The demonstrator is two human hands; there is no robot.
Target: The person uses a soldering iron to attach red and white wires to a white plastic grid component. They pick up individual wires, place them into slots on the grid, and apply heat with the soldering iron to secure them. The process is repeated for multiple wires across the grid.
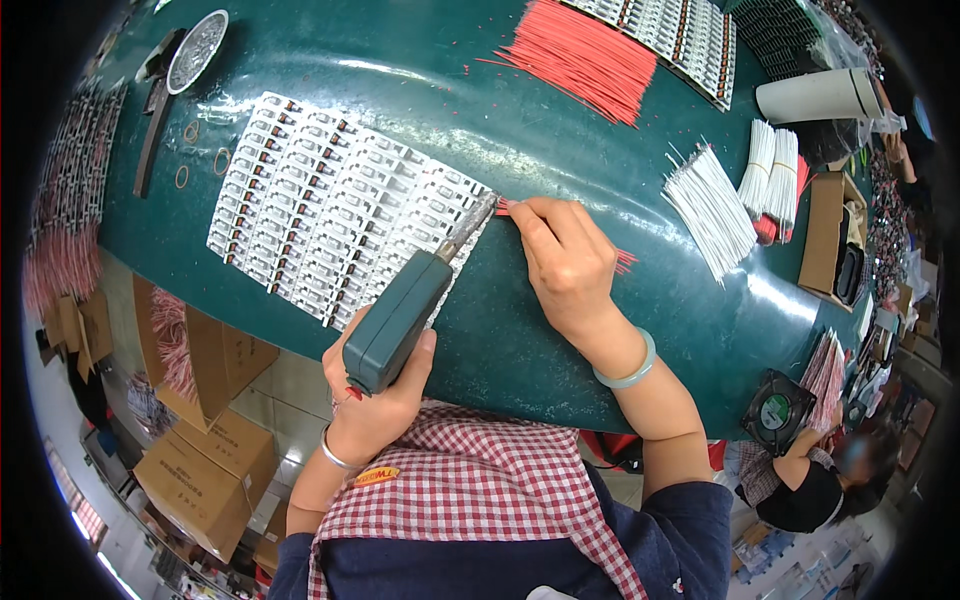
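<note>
My left hand (380, 400) grips a dark green soldering iron (400, 318) by its handle, its metal tip (478, 222) resting at the right edge of a white panel of small circuit boards (330, 205). My right hand (562, 255) pinches thin red wires (503, 207) and holds their ends against that same edge, right beside the tip. More red wire ends stick out past the right hand (625, 262). Everything lies on a dark green table (520, 340).
A pile of red wires (585, 55) and more board panels (680, 35) lie at the far side. White wire bundles (712, 205) sit to the right, near a cardboard box (825, 235) and a white roll (815, 95). A small fan (776, 410) and another person (810, 480) are at the lower right. Cartons (200, 450) stand on the floor.
</note>
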